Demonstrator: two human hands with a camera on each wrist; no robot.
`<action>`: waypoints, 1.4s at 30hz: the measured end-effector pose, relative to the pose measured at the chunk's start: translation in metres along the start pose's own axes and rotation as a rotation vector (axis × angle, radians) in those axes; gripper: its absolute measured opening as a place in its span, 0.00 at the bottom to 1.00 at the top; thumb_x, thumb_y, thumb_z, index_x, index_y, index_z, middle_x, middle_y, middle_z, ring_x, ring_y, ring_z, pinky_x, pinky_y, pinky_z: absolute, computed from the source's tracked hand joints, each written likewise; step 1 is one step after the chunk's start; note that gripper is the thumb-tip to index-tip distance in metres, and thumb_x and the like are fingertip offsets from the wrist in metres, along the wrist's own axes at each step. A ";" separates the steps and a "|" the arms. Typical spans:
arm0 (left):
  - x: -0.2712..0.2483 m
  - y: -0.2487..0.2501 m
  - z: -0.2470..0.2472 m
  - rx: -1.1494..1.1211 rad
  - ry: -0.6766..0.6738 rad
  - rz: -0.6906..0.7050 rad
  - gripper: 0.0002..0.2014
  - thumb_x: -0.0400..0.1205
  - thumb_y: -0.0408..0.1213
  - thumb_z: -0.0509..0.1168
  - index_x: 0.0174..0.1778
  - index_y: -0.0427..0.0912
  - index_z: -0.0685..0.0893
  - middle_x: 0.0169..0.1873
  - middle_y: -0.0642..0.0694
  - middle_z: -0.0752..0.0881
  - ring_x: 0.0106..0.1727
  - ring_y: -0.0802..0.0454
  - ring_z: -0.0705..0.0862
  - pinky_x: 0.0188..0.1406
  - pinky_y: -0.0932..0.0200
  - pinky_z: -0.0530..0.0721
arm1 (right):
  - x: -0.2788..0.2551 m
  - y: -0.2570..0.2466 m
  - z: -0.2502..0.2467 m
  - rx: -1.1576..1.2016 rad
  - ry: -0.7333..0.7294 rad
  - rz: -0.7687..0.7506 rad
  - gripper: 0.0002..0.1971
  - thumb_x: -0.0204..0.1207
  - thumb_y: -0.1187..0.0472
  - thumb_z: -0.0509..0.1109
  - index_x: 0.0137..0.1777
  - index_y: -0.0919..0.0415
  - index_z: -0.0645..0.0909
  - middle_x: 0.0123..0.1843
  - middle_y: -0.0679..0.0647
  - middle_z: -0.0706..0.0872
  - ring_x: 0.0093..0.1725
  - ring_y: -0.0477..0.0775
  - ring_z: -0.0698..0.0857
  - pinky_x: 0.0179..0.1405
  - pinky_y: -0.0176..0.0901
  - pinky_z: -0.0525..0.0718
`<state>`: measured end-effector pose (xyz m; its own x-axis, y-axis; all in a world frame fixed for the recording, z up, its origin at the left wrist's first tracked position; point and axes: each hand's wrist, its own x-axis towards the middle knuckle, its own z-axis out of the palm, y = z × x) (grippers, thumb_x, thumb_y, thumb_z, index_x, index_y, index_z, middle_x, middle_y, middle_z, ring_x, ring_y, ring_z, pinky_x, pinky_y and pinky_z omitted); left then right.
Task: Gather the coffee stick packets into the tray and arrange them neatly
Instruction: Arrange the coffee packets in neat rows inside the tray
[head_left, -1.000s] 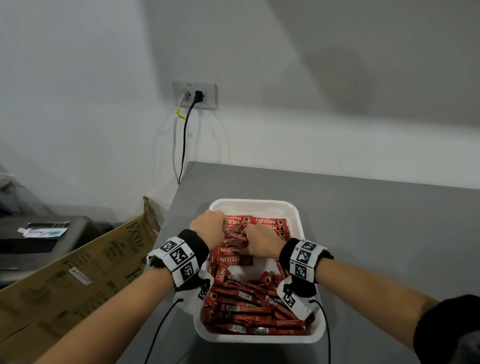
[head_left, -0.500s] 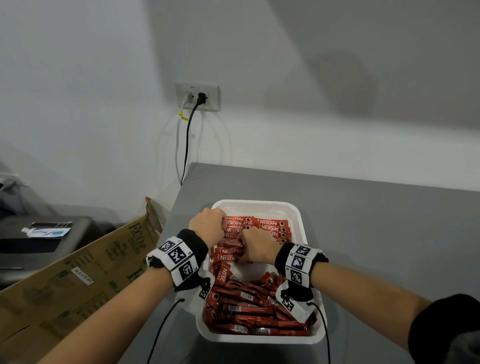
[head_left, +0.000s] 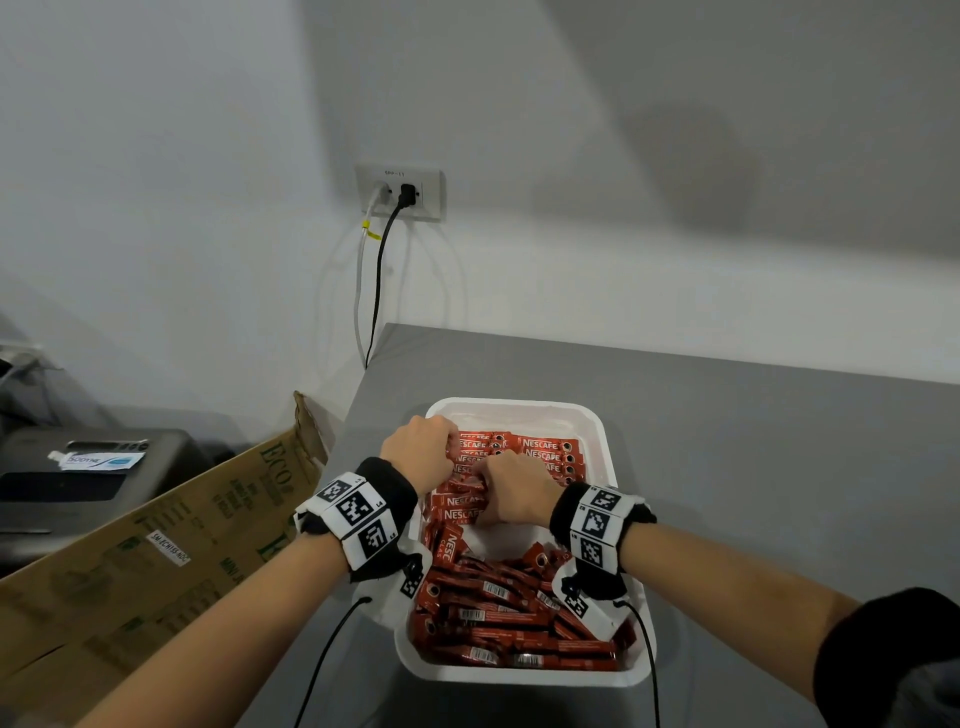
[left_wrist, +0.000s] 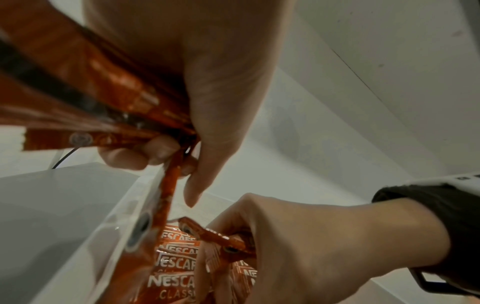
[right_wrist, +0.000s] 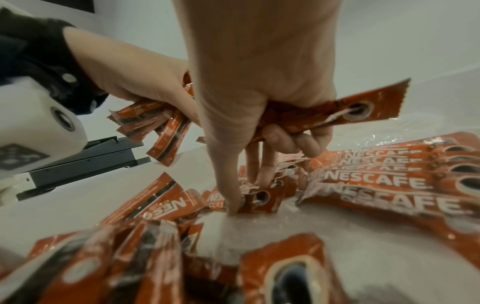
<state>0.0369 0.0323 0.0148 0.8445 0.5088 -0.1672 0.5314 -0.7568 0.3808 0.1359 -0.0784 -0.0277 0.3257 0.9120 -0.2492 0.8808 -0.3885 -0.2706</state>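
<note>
While the left hand (head_left: 421, 451) clutches a packet bundle (right_wrist: 153, 121), the right hand's (head_left: 511, 491) grip clamps one packet (right_wrist: 335, 111).

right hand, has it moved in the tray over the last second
Yes, slightly. The right hand has slid left toward the left hand, judged against the tray's right rim, with a packet in its fingers.

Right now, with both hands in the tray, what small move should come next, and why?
Probably lay the packet held by the right hand onto the neat row at the tray's far end: those packets lie parallel, while the near pile is jumbled, and the left hand holds a bunch waiting.
</note>
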 end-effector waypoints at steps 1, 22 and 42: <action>0.000 0.000 0.000 0.002 0.000 0.003 0.07 0.77 0.30 0.63 0.40 0.49 0.79 0.42 0.49 0.81 0.43 0.50 0.83 0.40 0.60 0.80 | 0.000 -0.001 0.000 0.007 0.004 -0.017 0.19 0.66 0.47 0.79 0.49 0.58 0.82 0.42 0.49 0.86 0.42 0.52 0.84 0.39 0.39 0.79; 0.000 -0.001 -0.001 -0.027 0.003 0.023 0.07 0.78 0.31 0.64 0.38 0.49 0.80 0.41 0.50 0.82 0.43 0.50 0.83 0.41 0.60 0.80 | 0.019 -0.010 0.005 0.021 0.027 0.023 0.19 0.67 0.49 0.77 0.55 0.57 0.84 0.47 0.52 0.89 0.46 0.56 0.88 0.50 0.50 0.87; 0.002 0.000 -0.001 -0.174 0.032 0.091 0.13 0.82 0.40 0.60 0.40 0.40 0.87 0.36 0.45 0.87 0.37 0.49 0.85 0.38 0.59 0.82 | -0.019 0.021 -0.042 0.394 -0.053 -0.063 0.13 0.79 0.66 0.63 0.61 0.61 0.65 0.51 0.64 0.84 0.45 0.59 0.82 0.46 0.50 0.81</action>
<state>0.0384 0.0339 0.0150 0.8844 0.4565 -0.0975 0.4313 -0.7191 0.5448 0.1625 -0.0978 0.0107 0.2476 0.9318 -0.2655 0.6962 -0.3617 -0.6201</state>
